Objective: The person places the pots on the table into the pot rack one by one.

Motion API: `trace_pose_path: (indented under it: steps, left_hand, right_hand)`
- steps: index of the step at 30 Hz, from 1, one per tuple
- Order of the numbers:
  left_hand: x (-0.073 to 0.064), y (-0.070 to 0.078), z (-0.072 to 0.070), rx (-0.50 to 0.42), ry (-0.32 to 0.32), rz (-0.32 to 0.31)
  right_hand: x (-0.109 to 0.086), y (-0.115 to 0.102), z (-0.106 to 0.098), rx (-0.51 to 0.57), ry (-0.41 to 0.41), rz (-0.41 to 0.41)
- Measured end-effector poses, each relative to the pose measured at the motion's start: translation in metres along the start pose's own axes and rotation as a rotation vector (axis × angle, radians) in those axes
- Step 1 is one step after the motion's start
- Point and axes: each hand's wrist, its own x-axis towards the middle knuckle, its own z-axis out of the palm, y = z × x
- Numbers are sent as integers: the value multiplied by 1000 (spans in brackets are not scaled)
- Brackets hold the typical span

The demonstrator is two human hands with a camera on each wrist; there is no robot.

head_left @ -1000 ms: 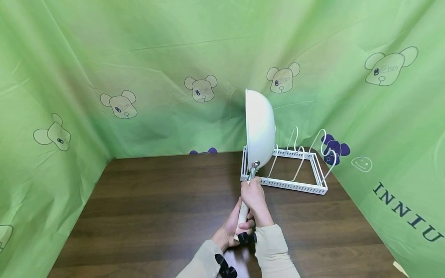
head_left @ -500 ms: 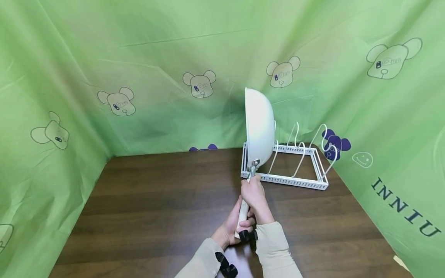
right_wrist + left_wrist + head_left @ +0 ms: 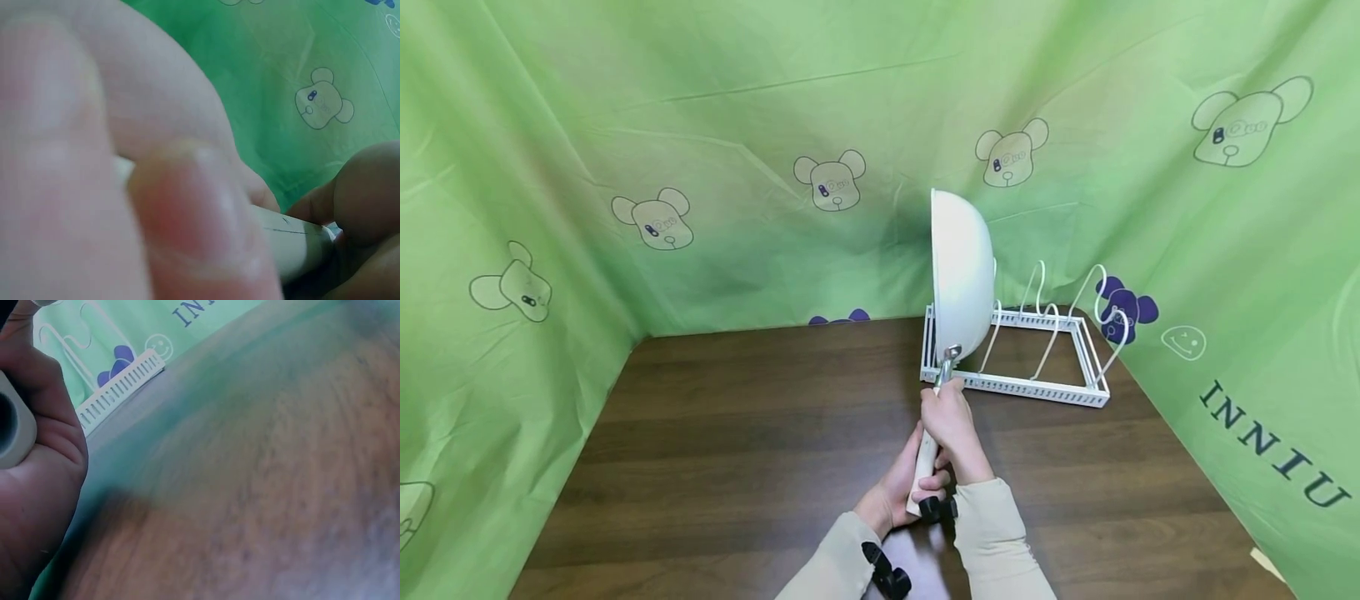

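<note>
A white wok (image 3: 962,275) stands on its edge in the left end of a white wire rack (image 3: 1037,387), its hollow side turned left. Its pale handle (image 3: 925,458) slopes down toward the person. Near the metal neck, my right hand (image 3: 951,425) grips the handle. Lower down, my left hand (image 3: 898,487) wraps round the handle's end from the left. The left wrist view shows the rounded handle end (image 3: 22,437) inside the curled palm. Blurred fingers (image 3: 194,219) fill much of the right wrist view, the handle running behind them.
The rack's slotted frame carries several bent wire dividers (image 3: 1051,342) right of the wok. Brown wood tabletop (image 3: 737,433) spreads left and in front. A green printed curtain (image 3: 737,108) encloses the back and both sides, close behind the rack.
The head view has tilted slightly, so the rack and curtain prints sit a little higher in it. Both hands keep their hold on the handle, and the wok stays in the rack.
</note>
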Motion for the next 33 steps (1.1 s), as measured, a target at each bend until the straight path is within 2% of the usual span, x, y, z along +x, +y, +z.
trace_pose_path:
  steps: [11,21,28,33]
  left_hand:
    - [3,-3,0,189,138,65]
    - [4,-6,1,232,229,62]
    - [6,-4,5,261,287,80]
    - [8,-5,7,283,291,99]
  right_hand:
    - [-5,1,-5,-31,-36,17]
    - [-8,2,-7,-62,-48,18]
    - [-10,3,-9,-99,-59,-15]
    - [-9,5,-13,-134,-67,-45]
